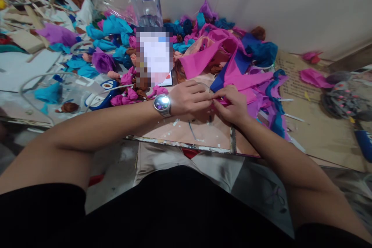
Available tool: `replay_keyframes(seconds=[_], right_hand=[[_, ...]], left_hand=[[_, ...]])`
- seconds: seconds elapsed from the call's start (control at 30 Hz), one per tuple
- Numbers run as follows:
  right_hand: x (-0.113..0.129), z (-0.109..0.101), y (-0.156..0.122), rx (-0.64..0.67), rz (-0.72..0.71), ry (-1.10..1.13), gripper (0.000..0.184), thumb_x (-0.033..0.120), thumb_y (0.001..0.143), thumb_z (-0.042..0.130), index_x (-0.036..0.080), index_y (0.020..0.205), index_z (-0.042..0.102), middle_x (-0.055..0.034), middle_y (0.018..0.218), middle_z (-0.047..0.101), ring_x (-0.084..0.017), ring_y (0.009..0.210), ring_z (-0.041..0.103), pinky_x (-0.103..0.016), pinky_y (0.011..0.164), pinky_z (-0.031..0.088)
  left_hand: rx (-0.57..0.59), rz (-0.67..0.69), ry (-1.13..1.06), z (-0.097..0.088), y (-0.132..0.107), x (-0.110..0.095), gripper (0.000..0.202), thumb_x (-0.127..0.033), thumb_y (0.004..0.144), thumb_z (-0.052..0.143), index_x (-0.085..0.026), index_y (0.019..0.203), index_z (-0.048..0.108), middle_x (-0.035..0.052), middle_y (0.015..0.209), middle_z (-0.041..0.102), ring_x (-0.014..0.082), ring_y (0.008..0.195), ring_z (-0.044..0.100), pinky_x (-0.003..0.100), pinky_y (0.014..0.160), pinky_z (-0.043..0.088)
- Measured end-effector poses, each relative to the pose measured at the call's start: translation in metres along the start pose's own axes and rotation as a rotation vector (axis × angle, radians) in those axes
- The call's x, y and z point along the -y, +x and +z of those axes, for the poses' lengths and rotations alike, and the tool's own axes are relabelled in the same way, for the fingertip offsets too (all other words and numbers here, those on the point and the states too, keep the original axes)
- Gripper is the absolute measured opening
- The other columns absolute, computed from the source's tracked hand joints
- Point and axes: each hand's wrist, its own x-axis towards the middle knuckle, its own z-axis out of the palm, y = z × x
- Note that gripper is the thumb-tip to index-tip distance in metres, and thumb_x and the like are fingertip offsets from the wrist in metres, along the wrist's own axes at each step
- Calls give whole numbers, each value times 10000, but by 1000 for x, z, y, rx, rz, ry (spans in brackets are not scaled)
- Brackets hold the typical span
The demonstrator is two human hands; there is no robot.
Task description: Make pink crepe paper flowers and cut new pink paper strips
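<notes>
My left hand (190,97), with a watch (162,103) on its wrist, meets my right hand (232,105) above the front of the table. Both hands are closed, fingertips touching. Between thumb and finger, my right hand pinches a small piece of pink crepe paper (221,102). The left fingers are bent at the same spot; much of what they grip is hidden. Just behind my hands lie loose pink crepe paper strips (200,59) and a dark blue strip (222,78). A phone (157,56), its screen blurred, stands behind my left wrist.
Rolled paper flowers (103,61) in several colours cover the table's back and left. A clear bottle (147,6) stands by the wall. A blue and white tape dispenser (101,95) lies left. Wooden sticks (31,15) heap far left; cardboard (302,112) lies right.
</notes>
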Motion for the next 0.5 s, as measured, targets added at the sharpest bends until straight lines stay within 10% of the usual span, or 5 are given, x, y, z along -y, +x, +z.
replay_keyframes(seconds=[0.5], right_hand=[[-3,1,0,45,-52,-5,157,354,1033,681,294,1127,791,-44,991,837,-248,905,771,-466,857,567]], left_hand=[[143,131,-13,-1,2,1,194,-307,1110,514,-262,1033,686,43,1108,796,227,1012,660,456,865,480]])
